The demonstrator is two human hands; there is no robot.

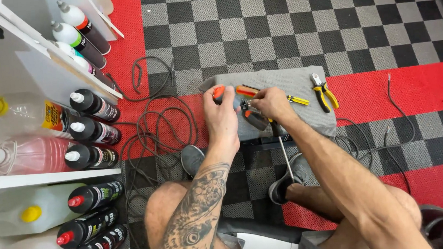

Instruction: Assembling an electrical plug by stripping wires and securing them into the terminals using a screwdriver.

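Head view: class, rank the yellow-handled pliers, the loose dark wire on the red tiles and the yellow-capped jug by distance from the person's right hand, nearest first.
1. Yellow-handled pliers, just right of the right hand, on the grey cloth.
2. Loose dark wire, farther right on the red tiles.
3. Yellow-capped jug, far left, low on the shelf.

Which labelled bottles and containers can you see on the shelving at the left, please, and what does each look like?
Black bottles, white caps: middle shelf, lying, multicoloured labels.
Black bottles, red caps: lower shelf, lying.
Clear bottle: yellow cap, yellow label.
Pink-liquid bottle: clear, lying.
White jugs: yellow and blue caps.
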